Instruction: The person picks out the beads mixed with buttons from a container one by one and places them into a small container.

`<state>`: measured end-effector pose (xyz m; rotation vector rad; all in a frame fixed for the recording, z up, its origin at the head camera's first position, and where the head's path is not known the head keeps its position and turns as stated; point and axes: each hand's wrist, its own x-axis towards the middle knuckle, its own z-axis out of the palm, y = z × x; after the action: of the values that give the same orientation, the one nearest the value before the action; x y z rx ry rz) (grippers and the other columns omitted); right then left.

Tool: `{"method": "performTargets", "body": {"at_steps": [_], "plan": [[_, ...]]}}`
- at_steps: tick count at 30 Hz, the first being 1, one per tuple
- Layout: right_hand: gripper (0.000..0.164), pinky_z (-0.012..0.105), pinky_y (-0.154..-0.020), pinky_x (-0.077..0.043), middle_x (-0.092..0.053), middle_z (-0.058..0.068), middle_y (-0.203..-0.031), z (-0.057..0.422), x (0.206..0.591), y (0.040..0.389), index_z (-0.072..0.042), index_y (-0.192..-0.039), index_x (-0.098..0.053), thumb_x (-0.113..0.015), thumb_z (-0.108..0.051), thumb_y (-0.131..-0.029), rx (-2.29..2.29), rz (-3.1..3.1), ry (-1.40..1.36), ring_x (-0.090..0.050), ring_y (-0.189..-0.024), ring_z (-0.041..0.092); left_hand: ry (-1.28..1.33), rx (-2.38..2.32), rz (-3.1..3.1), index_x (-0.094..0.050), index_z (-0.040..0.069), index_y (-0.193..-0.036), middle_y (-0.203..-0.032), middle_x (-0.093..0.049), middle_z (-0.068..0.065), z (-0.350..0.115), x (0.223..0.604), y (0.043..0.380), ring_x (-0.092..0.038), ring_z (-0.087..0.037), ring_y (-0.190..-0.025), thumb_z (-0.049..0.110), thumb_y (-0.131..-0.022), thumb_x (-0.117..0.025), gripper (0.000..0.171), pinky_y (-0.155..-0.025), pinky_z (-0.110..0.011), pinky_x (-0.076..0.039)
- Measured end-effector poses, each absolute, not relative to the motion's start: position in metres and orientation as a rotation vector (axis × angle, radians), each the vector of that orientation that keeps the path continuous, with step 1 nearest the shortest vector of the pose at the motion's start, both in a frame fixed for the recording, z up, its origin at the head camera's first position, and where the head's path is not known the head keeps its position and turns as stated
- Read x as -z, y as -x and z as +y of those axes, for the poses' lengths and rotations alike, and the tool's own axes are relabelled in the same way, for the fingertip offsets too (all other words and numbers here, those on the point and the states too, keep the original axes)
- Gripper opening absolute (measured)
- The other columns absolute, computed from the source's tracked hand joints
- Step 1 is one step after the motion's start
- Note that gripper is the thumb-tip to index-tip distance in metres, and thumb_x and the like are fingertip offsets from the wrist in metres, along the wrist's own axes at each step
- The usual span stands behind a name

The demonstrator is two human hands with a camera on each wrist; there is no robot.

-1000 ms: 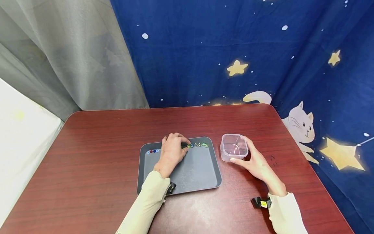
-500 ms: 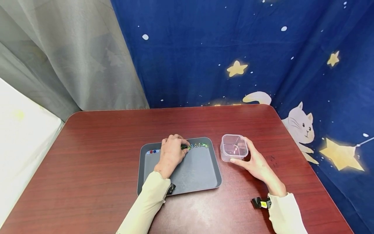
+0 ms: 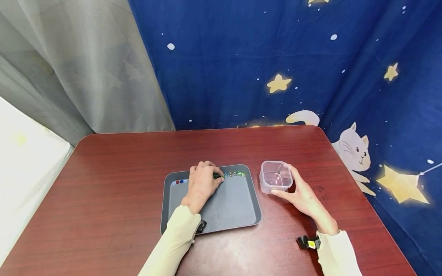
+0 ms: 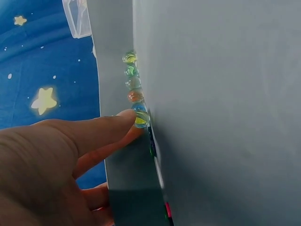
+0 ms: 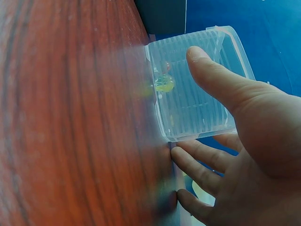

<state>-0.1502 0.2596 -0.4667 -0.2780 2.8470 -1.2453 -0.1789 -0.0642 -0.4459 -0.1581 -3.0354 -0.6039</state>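
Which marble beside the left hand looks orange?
The orange marble, between a blue marble and a clear marble; no other visible by the left hand looks orange.

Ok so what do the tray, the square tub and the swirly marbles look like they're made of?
The tray: probably plastic or coated metal; its grey surface looks matte, which leaves it open.
The square tub: most likely thin plastic, see-through but slightly milky, with fine lines across its wall.
The swirly marbles: seemingly glass, glossy and clear, with coloured streaks visible inside.
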Motion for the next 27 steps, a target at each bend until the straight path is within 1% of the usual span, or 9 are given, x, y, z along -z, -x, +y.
{"method": "performTargets", "body": {"at_steps": [12,19,27], "plan": [[0.096,0.061,-0.106,-0.045,-0.057,0.017,-0.142,0.2600,0.4700,0.1494,-0.025,-0.161,-0.028,-0.086,-0.038,-0.086,1.233,2.851,0.273,-0.057,-0.126,0.038,0.164,0.576,-3.021,-0.084,0.029,-0.091,-0.113,-0.072,0.004,-0.0632,0.4477,0.1766,-0.062,-0.023,-0.114,0.029,-0.087,-0.085,0.004,-0.103,-0.049,-0.041],[0.097,0.064,-0.107,-0.045,-0.055,0.018,-0.144,0.2605,0.4705,0.1495,-0.024,-0.161,-0.027,-0.086,-0.038,-0.086,1.239,2.838,0.278,-0.056,-0.127,0.039,0.170,0.590,-3.019,-0.084,0.027,-0.091,-0.112,-0.072,0.004,-0.0636,0.4487,0.1769,-0.061,-0.023,-0.113,0.027,-0.087,-0.085,0.004,-0.103,-0.050,-0.041],[0.097,0.062,-0.108,-0.045,-0.055,0.017,-0.144,0.2609,0.4690,0.1507,-0.024,-0.162,-0.026,-0.086,-0.038,-0.086,1.235,2.848,0.284,-0.056,-0.127,0.038,0.178,0.587,-3.000,-0.083,0.026,-0.091,-0.112,-0.072,0.003,-0.0633,0.4479,0.1777,-0.061,-0.023,-0.113,0.027,-0.086,-0.086,0.006,-0.101,-0.050,-0.042]]}}
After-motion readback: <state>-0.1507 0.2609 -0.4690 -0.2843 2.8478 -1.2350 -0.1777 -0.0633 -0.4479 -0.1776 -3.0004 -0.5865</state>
